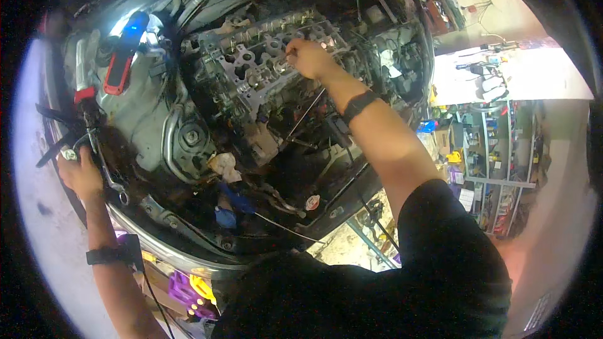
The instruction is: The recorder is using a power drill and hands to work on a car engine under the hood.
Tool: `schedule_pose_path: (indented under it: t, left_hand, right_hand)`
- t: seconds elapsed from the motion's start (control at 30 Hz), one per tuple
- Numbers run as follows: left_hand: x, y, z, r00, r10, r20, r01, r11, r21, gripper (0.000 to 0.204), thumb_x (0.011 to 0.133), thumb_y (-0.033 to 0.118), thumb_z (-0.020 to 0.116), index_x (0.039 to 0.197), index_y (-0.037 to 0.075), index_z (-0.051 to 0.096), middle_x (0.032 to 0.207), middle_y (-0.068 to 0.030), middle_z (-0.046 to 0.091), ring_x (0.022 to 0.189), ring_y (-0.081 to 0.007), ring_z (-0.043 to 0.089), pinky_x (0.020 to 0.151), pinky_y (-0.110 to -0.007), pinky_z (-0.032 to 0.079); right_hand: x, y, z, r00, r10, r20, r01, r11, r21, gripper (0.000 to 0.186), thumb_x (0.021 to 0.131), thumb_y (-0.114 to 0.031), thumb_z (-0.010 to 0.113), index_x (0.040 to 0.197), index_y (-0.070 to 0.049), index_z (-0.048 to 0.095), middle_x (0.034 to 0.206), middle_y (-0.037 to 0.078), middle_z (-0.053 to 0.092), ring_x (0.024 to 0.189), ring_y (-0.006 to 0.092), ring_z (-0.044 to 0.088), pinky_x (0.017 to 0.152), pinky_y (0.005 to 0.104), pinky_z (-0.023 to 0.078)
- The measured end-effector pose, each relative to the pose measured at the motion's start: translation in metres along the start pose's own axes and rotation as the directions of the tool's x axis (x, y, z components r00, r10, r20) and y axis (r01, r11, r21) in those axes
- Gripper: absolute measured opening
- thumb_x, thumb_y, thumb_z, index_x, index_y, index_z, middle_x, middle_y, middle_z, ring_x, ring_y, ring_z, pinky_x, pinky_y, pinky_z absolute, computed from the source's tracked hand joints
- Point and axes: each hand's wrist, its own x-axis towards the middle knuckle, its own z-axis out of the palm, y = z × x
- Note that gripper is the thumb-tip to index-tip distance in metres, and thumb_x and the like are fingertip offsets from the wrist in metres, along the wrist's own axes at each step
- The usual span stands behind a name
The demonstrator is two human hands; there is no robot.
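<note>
Imo go light and steady here so nothing gets dropped or scuffed on the cylinder head (267, 63), upper middle of the engine bay (147, 135). My right hand (309, 58) is mostly curled, fingers bunched at it; can't tell remotely if they've got anything. Left hand (83, 172)'s half-curled beside the wrench (107, 166), grip unclear.

A work lamp (127, 50) glares within the dim engine bay (143, 130), edges bending into black.

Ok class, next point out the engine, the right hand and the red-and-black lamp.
Engine (262, 68), head view: its metal top.
Right hand (312, 59), head view: back of the hand.
Red-and-black lamp (125, 54), head view: middle of its body.
</note>
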Motion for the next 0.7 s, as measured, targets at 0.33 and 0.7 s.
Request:
schedule_pose_path:
  t: [0.33,0.7]
  left_hand:
    - [0.002,-0.003,0.003,0.998,0.062,-0.011,-0.062,0.997,-0.033,0.054,0.084,0.031,0.059,0.124,-0.005,0.049,0.118,-0.0268,0.055,0.114,-0.0426,0.048,0.097,-0.047,0.036]
    - [0.003,0.007,-0.005,0.998,0.056,0.002,-0.056,0.996,-0.069,0.048,0.082,0.030,0.062,0.116,-0.003,0.054,0.107,-0.0268,0.061,0.104,-0.0440,0.055,0.090,-0.048,0.041]
  right_hand:
    - [0.037,-0.006,0.025,0.999,-0.009,0.033,0.012,0.997,-0.076,0.025,0.082,-0.028,0.062,0.102,-0.013,0.065,0.099,0.014,0.067,0.093,0.0349,0.063,0.082,0.0455,0.050]
    - [0.048,-0.034,0.011,0.991,-0.041,0.124,0.076,0.954,-0.290,0.024,0.079,-0.023,0.065,0.101,-0.011,0.065,0.101,0.013,0.067,0.097,0.0327,0.062,0.085,0.0437,0.048]
